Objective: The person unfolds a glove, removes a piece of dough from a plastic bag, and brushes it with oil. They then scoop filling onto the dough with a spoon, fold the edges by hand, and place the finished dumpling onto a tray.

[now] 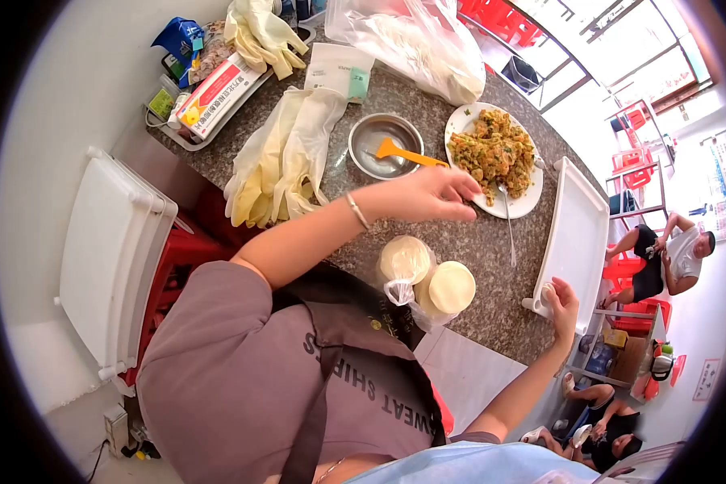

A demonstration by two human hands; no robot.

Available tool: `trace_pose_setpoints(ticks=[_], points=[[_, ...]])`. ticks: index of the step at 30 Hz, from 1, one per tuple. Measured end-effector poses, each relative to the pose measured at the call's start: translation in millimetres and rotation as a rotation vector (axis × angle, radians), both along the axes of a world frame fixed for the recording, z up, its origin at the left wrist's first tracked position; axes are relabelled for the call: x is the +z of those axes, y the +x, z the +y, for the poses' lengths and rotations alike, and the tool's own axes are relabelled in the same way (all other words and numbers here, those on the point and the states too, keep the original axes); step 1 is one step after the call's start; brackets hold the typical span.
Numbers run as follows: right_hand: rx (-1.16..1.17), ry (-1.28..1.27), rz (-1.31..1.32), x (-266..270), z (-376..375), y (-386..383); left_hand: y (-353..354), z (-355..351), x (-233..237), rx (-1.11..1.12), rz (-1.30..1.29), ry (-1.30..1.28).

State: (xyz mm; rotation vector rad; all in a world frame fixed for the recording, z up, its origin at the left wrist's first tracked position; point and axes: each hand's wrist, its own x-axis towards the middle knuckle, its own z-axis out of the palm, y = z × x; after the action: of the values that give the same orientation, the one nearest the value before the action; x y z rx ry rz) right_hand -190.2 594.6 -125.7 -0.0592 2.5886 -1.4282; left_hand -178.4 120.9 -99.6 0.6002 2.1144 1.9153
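My left hand (431, 195) reaches across the table with loosely parted fingers and nothing visible in them. It hovers between the metal bowl (365, 145), which holds an orange spatula (407, 153), and a white plate (524, 203) of chopped filling (492, 149) with a metal spoon (506, 211). At the near end of a white tray (569, 234), the fingers of my right hand (565, 310) pinch a small pale dumpling (549, 295), partly hidden. Two stacks of round dough wrappers (452, 288) in clear plastic sit at the table's near edge.
Pale gloves (286, 161) lie left of the bowl. A plastic bag (415, 48) and a paper packet (337, 71) lie farther back. A basket holds a red-and-white box (218, 95). Two people sit at the right, one in a white shirt (684, 262), beside red stools (633, 167).
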Motion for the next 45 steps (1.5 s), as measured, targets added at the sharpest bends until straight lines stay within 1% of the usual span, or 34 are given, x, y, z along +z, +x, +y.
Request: trace_pose_setpoints(ticks=[1, 2, 3, 4, 5, 6, 7, 8, 9, 10, 11, 12, 14, 15, 17, 18, 19, 21, 22, 24, 25, 27, 28, 30, 31, 33, 35, 36, 37, 38, 39, 41, 43, 45], points=[[0.000, 0.000, 0.001, 0.3, 0.5, -1.0, 3.4, -12.1, 13.1, 0.086, 0.072, -0.033], [-0.025, -0.040, 0.003, 0.4, 1.1, -1.6, -3.8, -27.7, 7.9, 0.201, 0.237, -0.134], [-0.052, -0.080, 0.005, 0.3, 1.7, -1.5, -4.1, -47.8, 19.9, 0.298, 0.092, -0.191], [-0.056, -0.082, 0.006, 0.0, 0.4, -1.5, -10.9, -69.6, 19.4, 0.430, 0.162, -0.160], [-0.069, -0.060, 0.026, -0.3, -3.0, -1.9, -12.5, -90.4, 27.4, 0.635, 0.273, -0.421], [-0.082, -0.039, 0.046, -1.0, -4.2, -1.2, -24.1, -120.7, 23.2, 0.738, 0.294, -0.514], [-0.087, -0.043, 0.048, -3.3, -2.6, -0.3, -40.4, -150.4, 8.3, 0.923, 0.236, -0.539], [-0.062, 0.045, 0.106, -6.4, -0.8, -1.0, -47.9, -176.0, 4.4, 1.009, 0.303, -0.604], [-0.038, 0.133, 0.167, -8.5, 0.6, -2.7, -56.1, -195.5, 0.9, 1.008, 0.312, -0.606], [-0.041, 0.127, 0.175, -9.4, 2.1, -4.2, -64.4, -212.3, -2.1, 1.050, 0.315, -0.707], [-0.044, 0.214, 0.137, -9.8, 4.2, -5.7, -70.9, -220.9, -0.7, 1.092, 0.316, -0.808], [-0.047, 0.302, 0.100, -10.7, 6.0, -6.7, -75.6, -221.2, 4.7, 1.094, 0.326, -0.806], [-0.057, 0.291, 0.101, -14.0, 8.4, -8.7, -84.5, -219.6, 13.5, 0.970, 0.296, -1.083], [-0.064, 0.284, 0.095, -13.8, 8.3, -9.0, -88.3, -222.0, 18.4, 0.973, 0.303, -1.078], [-0.068, 0.265, 0.124, -12.5, 10.0, -8.8, -97.7, -230.0, 31.6, 0.892, 0.226, -1.099], [-0.103, 0.181, 0.095, -9.6, 8.9, -6.3, -103.3, -239.2, 35.2, 0.931, 0.322, -1.087], [-0.137, 0.097, 0.062, -7.5, 9.4, -2.9, -109.3, -250.8, 42.0, 0.896, 0.428, -1.070], [-0.158, 0.082, 0.077, -4.4, 9.9, 1.0, -115.2, -265.4, 55.9, 0.850, 0.485, -0.958], [-0.173, 0.065, 0.098, -4.8, 9.7, 0.9, -113.2, -264.9, 63.4, 0.847, 0.482, -0.960], [-0.191, 0.036, 0.138, -7.2, 8.9, 0.2, -112.0, -265.1, 74.2, 0.904, 0.517, -0.756], [-0.207, 0.010, 0.180, -8.6, 8.7, -0.4, -116.0, -270.1, 71.9, 0.902, 0.516, -0.760], [-0.197, 0.001, 0.185, -10.0, 8.0, -2.3, -122.2, -279.8, 67.7, 0.779, 0.409, -0.848], [-0.187, -0.005, 0.195, -10.2, 7.6, -3.3, -122.5, -283.2, 65.6, 0.778, 0.408, -0.850], [-0.183, 0.004, 0.200, -8.5, 4.7, -2.0, -123.5, -285.7, 67.0, 0.861, 0.606, -0.746], [-0.181, 0.016, 0.206, -5.8, 3.0, -1.0, -124.1, -286.3, 71.2, 0.858, 0.611, -0.742], [-0.197, 0.010, 0.212, -1.4, 0.5, 0.4, -123.6, -289.0, 81.3, 0.922, 0.619, -0.586], [-0.211, 0.002, 0.212, 1.3, -1.0, 3.6, -119.5, -291.5, 90.6, 0.894, 0.675, -0.644], [-0.210, -0.015, 0.220, 3.5, -1.3, 4.0, -121.2, -301.6, 94.2, 0.953, 0.584, -0.664], [-0.210, -0.035, 0.229, 5.0, -1.9, 3.4, -111.3, -292.9, 112.3, 1.010, 0.494, -0.684], [-0.213, -0.036, 0.228, 6.0, -2.6, 3.3, -99.2, -282.8, 127.5, 1.252, 0.664, -0.612], [-0.219, -0.060, 0.238, 6.7, -3.0, 3.8, -98.4, -288.5, 138.5, 1.247, 0.664, -0.612], [-0.228, -0.083, 0.249, 2.8, -2.3, 4.5, -93.9, -312.7, 146.5, 1.299, 0.569, -0.379], [-0.221, -0.110, 0.247, -1.1, 4.9, 0.2, -101.2, -331.3, 145.0, 1.399, 0.959, -0.407], [-0.217, -0.096, 0.302, 7.7, -4.1, 1.9, -61.2, -279.0, 166.6, 1.244, 0.545, -0.131]])
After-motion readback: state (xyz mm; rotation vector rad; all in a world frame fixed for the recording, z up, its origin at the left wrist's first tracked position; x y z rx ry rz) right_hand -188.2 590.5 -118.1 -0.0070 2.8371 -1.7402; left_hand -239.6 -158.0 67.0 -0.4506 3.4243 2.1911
